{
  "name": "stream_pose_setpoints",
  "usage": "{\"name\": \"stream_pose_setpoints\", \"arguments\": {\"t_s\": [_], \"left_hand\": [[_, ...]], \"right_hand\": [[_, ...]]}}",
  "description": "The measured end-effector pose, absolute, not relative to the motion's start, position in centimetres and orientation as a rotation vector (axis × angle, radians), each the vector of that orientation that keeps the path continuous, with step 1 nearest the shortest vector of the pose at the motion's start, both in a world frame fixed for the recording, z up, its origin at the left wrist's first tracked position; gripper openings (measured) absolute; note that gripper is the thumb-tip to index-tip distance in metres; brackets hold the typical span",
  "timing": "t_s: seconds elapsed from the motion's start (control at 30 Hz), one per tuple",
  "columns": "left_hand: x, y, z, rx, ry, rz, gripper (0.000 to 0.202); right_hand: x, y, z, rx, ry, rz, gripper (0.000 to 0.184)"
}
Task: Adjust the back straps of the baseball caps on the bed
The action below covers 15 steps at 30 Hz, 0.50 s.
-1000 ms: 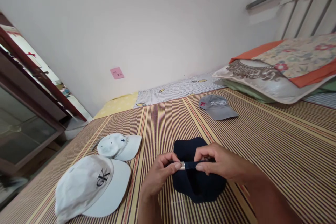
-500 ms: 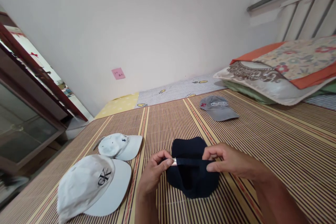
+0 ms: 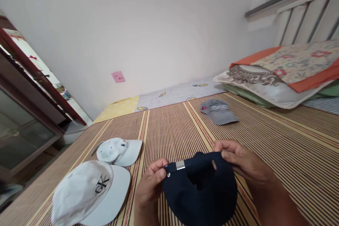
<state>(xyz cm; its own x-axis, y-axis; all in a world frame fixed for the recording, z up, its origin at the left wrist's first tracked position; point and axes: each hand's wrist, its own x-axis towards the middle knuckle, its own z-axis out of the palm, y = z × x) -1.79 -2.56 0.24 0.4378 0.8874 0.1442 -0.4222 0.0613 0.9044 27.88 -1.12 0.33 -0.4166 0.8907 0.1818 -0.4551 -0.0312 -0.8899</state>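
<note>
A dark navy baseball cap (image 3: 201,197) is held up between both hands, its back opening and strap facing me. On the strap sits a silver metal buckle (image 3: 180,165). My left hand (image 3: 150,183) pinches the cap's left edge beside a small metal snap. My right hand (image 3: 241,160) grips the upper right edge, thumb on the near side. The cap's brim is hidden. To the left lie a white cap with black lettering (image 3: 82,192) and a smaller white cap (image 3: 119,152). A grey cap (image 3: 219,111) rests farther back.
A striped bamboo mat (image 3: 164,130) covers the bed. Stacked pillows (image 3: 254,84) and an orange floral cloth (image 3: 299,61) lie at the back right. A pink note (image 3: 118,76) is on the wall. At left stands a glass-fronted cabinet (image 3: 21,130).
Both hands have brought the navy cap nearer to me and tilted it, so more of its crown and the buckle show. My right hand has shifted to the cap's upper right edge.
</note>
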Motion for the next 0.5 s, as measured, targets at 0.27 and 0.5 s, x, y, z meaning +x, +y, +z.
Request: {"name": "stream_pose_setpoints", "arguments": {"t_s": [0.27, 0.5], "left_hand": [[1.0, -3.2, 1.7, 0.633, 0.600, 1.407, 0.032], [-0.7, -2.6, 0.4, 0.554, 0.612, 1.428, 0.025]], "right_hand": [[26.4, -1.2, -0.4, -0.381, -1.253, 1.689, 0.061], [26.5, -1.8, -2.2, -0.521, -1.237, 1.781, 0.048]]}}
